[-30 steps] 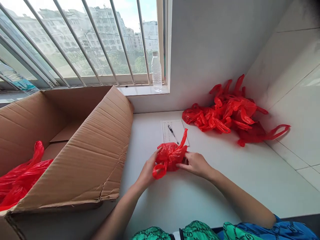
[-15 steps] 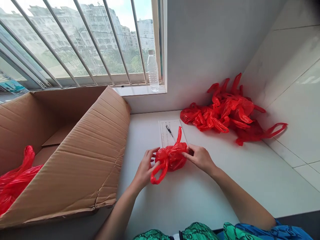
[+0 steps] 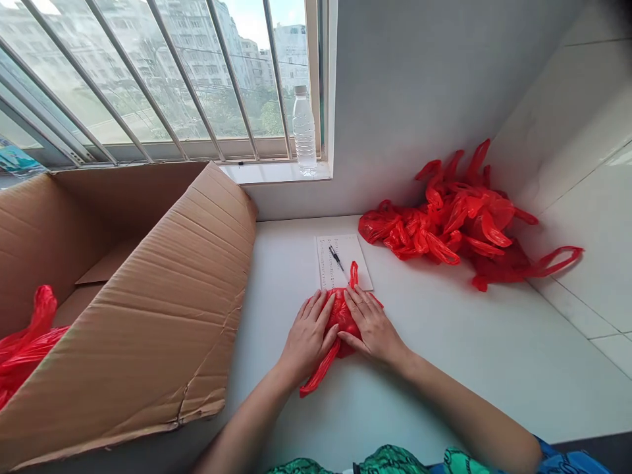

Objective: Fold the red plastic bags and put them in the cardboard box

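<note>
A small red plastic bag [image 3: 340, 319] lies bunched on the white table in front of me. My left hand [image 3: 309, 336] lies flat on its left side, fingers stretched out. My right hand [image 3: 372, 326] lies flat on its right side, fingers also extended. Both palms press the bag down onto the table. One handle loop [image 3: 318, 375] sticks out toward me between my wrists, and another tip [image 3: 353, 273] points up at the far side.
A sheet of paper [image 3: 353, 253] with a pen [image 3: 337, 258] lies just beyond the bag. A pile of red bags [image 3: 454, 220] fills the far right corner. A large open cardboard box [image 3: 148, 303] with red bags [image 3: 24, 345] inside stands at left. A water bottle [image 3: 304, 131] sits on the windowsill.
Both hands went from pinching the bag at its sides to lying flat on top of it. The bag has been squashed lower against the table.
</note>
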The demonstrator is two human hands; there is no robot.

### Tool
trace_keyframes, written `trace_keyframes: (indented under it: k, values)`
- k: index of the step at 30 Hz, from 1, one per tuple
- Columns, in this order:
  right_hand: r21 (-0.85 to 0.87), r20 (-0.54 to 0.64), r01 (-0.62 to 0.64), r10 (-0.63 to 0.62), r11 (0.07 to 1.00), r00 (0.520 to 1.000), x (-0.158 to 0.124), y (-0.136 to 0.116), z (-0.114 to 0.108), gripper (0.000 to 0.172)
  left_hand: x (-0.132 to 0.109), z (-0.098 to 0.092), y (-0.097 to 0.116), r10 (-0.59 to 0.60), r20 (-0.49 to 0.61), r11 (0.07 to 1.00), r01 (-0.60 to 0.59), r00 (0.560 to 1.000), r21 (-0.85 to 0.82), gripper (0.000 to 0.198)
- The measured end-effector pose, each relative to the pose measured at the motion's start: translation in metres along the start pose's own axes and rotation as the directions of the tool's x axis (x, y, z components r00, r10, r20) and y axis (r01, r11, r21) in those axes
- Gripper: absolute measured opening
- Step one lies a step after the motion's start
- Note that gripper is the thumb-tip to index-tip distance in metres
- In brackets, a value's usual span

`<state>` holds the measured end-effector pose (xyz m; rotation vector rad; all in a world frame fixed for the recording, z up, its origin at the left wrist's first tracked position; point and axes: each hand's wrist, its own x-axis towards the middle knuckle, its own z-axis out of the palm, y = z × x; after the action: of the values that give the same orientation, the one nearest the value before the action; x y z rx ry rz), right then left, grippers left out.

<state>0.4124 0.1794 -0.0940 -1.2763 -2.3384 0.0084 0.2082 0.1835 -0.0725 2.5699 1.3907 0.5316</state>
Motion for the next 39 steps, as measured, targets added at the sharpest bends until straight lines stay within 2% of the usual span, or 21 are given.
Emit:
trace_keyframes:
  k: [12,28,39]
  values:
    - [-0.017,0.05,-0.022,0.023,1.0,0.998,-0.001,-0.003,-0.005,0.083,-0.003,0.017,-0.009,0.015,-0.028,0.997,-0.013,0.999,0.072,0.059]
    - [-0.15,0.049,-0.009,0.017,0.989,0.999,-0.002,-0.006,-0.006,0.077,-0.004,0.02,-0.009,0.033,-0.046,0.994,-0.028,0.998,0.109,0.059]
    - [-0.18,0.037,-0.001,0.008,0.984,0.999,-0.001,-0.006,-0.005,0.077,-0.005,0.021,-0.01,0.043,-0.048,0.991,-0.037,0.998,0.131,0.059]
